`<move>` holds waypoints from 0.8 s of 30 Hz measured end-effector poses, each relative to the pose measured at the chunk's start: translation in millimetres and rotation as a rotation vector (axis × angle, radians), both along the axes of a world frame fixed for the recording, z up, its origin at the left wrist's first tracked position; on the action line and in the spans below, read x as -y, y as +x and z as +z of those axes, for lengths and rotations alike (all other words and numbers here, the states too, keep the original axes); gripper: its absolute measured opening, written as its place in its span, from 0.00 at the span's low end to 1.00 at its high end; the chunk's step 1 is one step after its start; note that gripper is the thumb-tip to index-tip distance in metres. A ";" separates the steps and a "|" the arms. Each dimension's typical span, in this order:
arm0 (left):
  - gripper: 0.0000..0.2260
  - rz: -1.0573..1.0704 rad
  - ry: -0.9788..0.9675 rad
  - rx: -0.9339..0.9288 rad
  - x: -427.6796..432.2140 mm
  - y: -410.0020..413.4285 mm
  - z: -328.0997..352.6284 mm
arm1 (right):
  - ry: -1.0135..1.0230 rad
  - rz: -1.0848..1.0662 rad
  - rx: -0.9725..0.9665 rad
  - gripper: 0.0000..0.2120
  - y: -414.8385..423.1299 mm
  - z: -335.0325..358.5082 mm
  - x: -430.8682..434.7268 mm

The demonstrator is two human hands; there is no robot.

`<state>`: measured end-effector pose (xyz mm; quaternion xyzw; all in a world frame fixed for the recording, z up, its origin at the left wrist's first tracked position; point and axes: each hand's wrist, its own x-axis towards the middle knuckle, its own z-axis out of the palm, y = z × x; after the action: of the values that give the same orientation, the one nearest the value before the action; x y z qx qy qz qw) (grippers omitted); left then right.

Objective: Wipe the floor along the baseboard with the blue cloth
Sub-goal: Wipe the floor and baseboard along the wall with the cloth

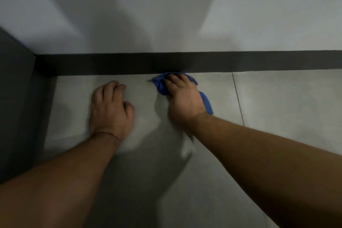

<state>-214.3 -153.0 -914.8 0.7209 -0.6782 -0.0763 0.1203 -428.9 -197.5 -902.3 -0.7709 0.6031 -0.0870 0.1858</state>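
My right hand [183, 98] grips the bunched blue cloth [160, 87], fingers curled over it. The cloth is down on the floor [277, 98], touching the dark baseboard [111, 64]. My left hand [111, 109] rests on the floor nearby, fingers curled, holding nothing.

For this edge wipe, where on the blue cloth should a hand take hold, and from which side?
Grip the bunched middle of the cloth from above, as the right hand does. The wad lies right at the baseboard, so only its top and near side are open. The loose tail by the wrist would likely give little pressure.
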 end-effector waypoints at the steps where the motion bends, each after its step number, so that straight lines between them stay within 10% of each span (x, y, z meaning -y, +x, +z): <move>1: 0.24 0.000 -0.003 -0.003 -0.2 0.0 0.2 | 0.014 0.028 0.001 0.26 11.8 -0.8 -0.3; 20: 0.19 0.027 0.163 -0.099 3.6 -26.1 26.7 | 0.166 0.714 -0.138 0.28 -26.7 16.2 -49.3; 24: 0.18 -0.076 0.248 -0.354 -1.8 -63.3 44.8 | 0.041 0.513 0.173 0.22 -54.3 45.7 -62.4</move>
<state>-277.6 -151.3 -870.0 0.6794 -0.6587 -0.2892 0.1448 -483.2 -135.1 -856.6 -0.8843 0.3715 -0.0904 0.2682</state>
